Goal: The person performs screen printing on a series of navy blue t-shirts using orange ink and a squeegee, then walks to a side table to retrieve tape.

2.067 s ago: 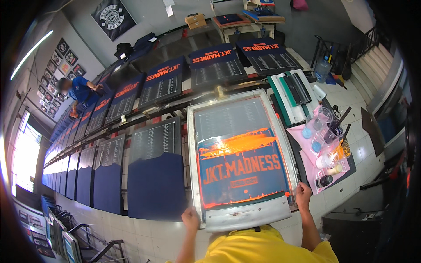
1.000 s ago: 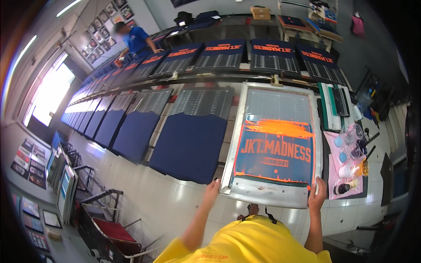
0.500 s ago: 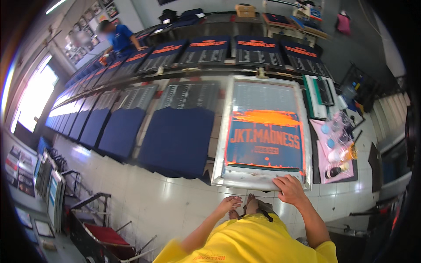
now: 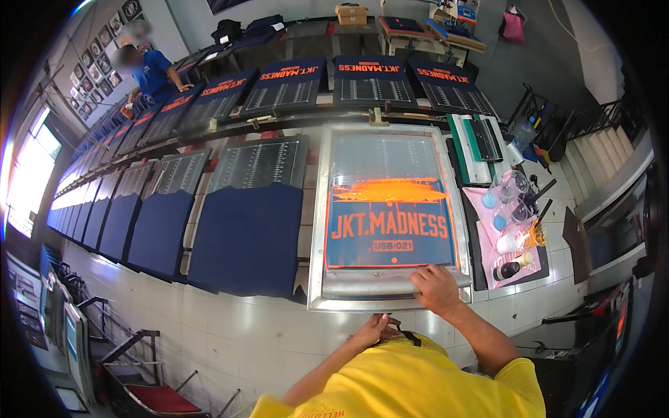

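Note:
A screen-printing frame (image 4: 317, 230) with a silvery metal border lies before me, orange lettering visible through its mesh. A thick band of orange ink (image 4: 390, 190) crosses the mesh beyond the lettering. Along the near end lies a wide metal squeegee (image 4: 369, 280). My right hand (image 4: 436, 290) is closed over its right part, fingers curled across the top. Low in front of my waist, just off the frame's near edge, my left hand (image 4: 376, 330) has loosely bent fingers, partly apart; nothing shows in it. Left of the frame, a navy shirt (image 4: 245, 240) is stretched over a printing board (image 4: 259, 159).
Spare squeegees (image 4: 481, 146) lie right of the frame, beside a pink cloth (image 4: 488, 233) with cups and bottles. A far row holds printed navy shirts (image 4: 373, 70). A person in a blue shirt (image 4: 152, 73) stands at the far left. A red-seated chair (image 4: 164, 398) is lower left.
My view has shifted, so the frame and tables appear further left. My left hand has come closer to the frame's near edge. My right hand stays at the squeegee.

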Demonstrator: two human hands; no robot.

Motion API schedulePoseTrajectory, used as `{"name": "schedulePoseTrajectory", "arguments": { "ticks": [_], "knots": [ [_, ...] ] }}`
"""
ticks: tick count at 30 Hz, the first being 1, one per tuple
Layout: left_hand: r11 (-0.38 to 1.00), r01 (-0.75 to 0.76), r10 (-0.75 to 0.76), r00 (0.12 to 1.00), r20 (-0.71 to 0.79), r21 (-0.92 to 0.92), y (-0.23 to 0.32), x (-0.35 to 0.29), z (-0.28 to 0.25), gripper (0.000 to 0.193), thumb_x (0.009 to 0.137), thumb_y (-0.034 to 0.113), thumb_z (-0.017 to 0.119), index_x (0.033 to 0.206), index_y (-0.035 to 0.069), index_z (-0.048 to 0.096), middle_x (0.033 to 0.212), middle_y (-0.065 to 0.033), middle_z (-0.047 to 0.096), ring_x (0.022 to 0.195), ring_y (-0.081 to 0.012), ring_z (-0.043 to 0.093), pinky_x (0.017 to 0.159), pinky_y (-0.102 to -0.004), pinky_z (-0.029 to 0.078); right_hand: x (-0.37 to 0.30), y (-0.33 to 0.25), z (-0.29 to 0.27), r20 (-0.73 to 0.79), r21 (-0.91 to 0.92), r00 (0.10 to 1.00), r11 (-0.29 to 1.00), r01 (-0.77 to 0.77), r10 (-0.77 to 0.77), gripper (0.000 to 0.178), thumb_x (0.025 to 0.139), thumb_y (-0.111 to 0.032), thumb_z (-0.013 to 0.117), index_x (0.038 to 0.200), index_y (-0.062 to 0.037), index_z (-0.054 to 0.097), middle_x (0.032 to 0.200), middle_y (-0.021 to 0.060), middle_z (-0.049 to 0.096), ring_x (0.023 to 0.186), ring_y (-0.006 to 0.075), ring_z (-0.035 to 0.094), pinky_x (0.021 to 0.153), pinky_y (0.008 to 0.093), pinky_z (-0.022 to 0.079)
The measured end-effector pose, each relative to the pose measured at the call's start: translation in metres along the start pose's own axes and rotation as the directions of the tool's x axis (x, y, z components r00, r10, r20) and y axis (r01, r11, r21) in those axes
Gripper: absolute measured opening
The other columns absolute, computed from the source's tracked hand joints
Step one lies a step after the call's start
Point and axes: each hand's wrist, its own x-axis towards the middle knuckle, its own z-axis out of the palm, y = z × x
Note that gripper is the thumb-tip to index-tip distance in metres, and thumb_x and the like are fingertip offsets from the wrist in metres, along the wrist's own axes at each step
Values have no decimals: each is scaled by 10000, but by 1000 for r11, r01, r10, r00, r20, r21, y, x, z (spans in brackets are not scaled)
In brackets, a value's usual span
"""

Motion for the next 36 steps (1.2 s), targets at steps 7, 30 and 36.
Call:
{"name": "schedulePoseTrajectory", "arguments": {
  "ticks": [7, 30, 36],
  "knots": [
    [893, -176, 247, 961, -122, 414, 2, 5, 9, 537, 1088, 398, 317, 839, 12, 595, 600, -48, 557, 541, -145, 524, 533, -310, 439, 66, 67, 8, -133, -19, 989, 998, -61, 58, 372, 677, -188, 782, 1008, -110, 632, 972, 39, 652, 960, 263, 615, 764, 412, 499],
    [969, -198, 224, 956, -189, 147, -30, 10, 7, 443, 1074, 404, 396, 819, 51, 479, 654, 12, 430, 565, -99, 396, 521, -282, 349, 191, 162, 34, 95, 81, 989, 990, -117, 110, 264, 699, -176, 751, 929, -80, 663, 979, 90, 692, 948, 311, 637, 811, 446, 520],
    [978, -176, 197, 955, -220, 111, -14, 2, 16, 469, 1072, 418, 398, 786, 57, 483, 651, 15, 429, 578, -97, 393, 529, -283, 343, 186, 174, 49, -93, 47, 994, 997, -58, 62, 253, 685, -168, 737, 910, -88, 656, 907, 82, 688, 872, 335, 641, 814, 444, 504]
  ]
}}
